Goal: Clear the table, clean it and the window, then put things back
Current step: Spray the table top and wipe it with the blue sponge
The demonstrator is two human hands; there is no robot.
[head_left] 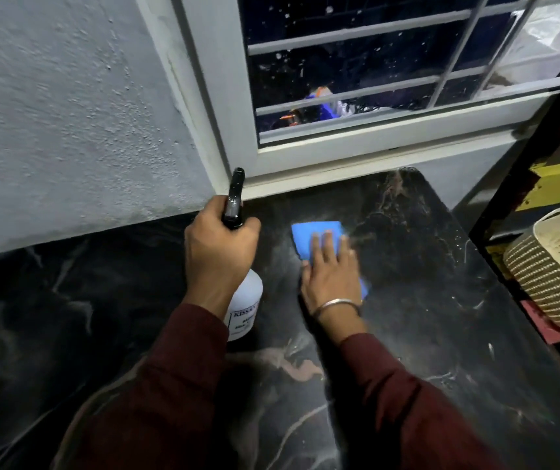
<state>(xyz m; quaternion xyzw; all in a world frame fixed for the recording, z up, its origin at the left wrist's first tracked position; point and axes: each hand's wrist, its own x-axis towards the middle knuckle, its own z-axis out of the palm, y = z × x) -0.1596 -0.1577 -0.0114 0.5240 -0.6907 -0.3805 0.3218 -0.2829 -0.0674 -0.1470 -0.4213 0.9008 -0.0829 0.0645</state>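
A black marble-patterned table fills the lower view, under a white-framed window with droplets on its dark glass. My left hand grips the black trigger head of a white spray bottle, which stands upright on the table near the wall. My right hand lies flat, fingers spread, pressing a folded blue cloth onto the tabletop below the window sill. Part of the cloth is hidden under my palm. Both arms wear dark red sleeves, and a metal bangle circles the right wrist.
A cream woven plastic basket sits at the right beyond the table's edge, on a striped red, yellow and black surface. A rough grey wall rises behind the table on the left.
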